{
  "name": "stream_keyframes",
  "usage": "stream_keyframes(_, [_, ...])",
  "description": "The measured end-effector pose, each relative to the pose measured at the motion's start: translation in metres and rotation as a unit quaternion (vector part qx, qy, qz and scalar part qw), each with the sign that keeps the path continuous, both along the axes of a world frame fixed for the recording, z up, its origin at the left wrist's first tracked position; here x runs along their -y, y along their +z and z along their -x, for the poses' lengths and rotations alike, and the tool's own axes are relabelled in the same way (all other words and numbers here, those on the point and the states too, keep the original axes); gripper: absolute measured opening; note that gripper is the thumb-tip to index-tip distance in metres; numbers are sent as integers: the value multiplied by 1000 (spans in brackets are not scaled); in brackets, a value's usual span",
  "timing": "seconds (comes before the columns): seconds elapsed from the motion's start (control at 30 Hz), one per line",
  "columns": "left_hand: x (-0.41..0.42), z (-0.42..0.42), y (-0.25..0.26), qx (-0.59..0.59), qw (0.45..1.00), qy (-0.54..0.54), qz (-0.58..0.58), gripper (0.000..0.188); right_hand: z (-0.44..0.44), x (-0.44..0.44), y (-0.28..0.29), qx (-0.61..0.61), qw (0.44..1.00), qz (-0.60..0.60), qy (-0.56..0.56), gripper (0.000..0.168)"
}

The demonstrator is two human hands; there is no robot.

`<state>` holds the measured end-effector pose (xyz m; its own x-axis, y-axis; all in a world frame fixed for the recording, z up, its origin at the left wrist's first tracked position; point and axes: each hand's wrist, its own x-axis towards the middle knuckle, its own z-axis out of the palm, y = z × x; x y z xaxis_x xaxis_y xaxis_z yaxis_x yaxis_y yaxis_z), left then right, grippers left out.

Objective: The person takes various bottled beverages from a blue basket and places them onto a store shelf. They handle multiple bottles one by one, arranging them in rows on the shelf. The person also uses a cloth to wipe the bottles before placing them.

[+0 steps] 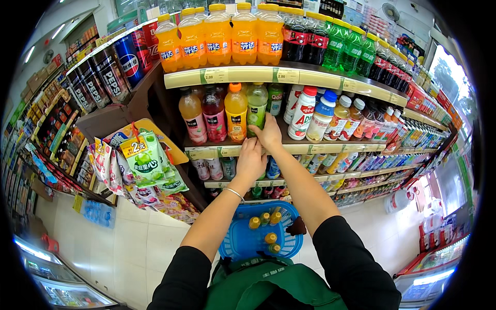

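Note:
My right hand [268, 133] is around the lower part of a green juice bottle [257, 106] standing on the second shelf, its thumb across the front. Just below and to the left, my left hand [250, 159] is at the shelf's price rail [217, 150], its fingertips close to the right hand. Whether its fingers grip anything is hard to see. Left of the green bottle stand an orange juice bottle [236, 112], a dark pink juice bottle [214, 114] and a pale peach-coloured one [192, 116]. To the right is a white bottle with a red cap [303, 113].
A blue plastic basket [228, 236] holding several yellow-capped bottles [254, 223] is below my arms. Orange soda bottles [218, 37] line the top shelf. Bagged sweets [145, 161] hang at the left shelf end. A shrink-wrapped water pack [99, 213] lies on the tiled floor [131, 248].

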<state>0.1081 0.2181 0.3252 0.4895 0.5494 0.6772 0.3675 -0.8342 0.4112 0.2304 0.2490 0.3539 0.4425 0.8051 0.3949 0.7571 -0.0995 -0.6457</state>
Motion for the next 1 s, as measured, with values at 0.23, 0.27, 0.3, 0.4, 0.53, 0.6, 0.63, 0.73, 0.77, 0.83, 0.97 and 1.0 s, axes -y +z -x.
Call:
stream_keyframes(0.23, [0,-1,-4,-3,1000,10,-1,45,1,-1,-1,1,1000,25,-10,75])
stream_keyframes(0.27, [0,0,-5,-5,1000,9,0,45,1,-1,-2,0,1000,22,-9,75])
stream_keyframes(0.3, [-1,-1,-4,-5,1000,8,0,45,1,-1,-2,-1,1000,20,-8,75])
stream_keyframes(0.4, [1,-2,-5,-6,1000,5,3,44,3,4,-1,0,999,28,-17,74])
stream_keyframes(0.53, [0,-1,-4,-14,1000,7,-12,44,0,5,0,-4,999,51,-5,72])
stream_keyframes(0.6, [-2,-1,-2,-23,1000,1,3,45,-4,6,1,-13,998,57,18,70])
stream_keyframes(0.63, [-3,-1,-1,-26,1000,-2,9,46,-5,8,-2,-5,1000,14,15,70])
stream_keyframes(0.73, [-6,4,6,-33,997,-26,71,47,-1,27,-14,40,993,-109,22,65])
stream_keyframes(0.77, [-7,6,9,-31,994,-33,98,48,-1,35,-17,59,989,-135,33,63])
stream_keyframes(0.83, [-2,14,4,3,998,-9,57,52,11,59,-15,91,978,-179,61,59])
stream_keyframes(0.97, [36,21,-11,13,995,-16,100,53,9,107,-40,-16,980,-128,155,46])
stream_keyframes(1.0, [46,26,-21,20,994,-29,100,52,13,120,-44,-1,982,-112,151,38])
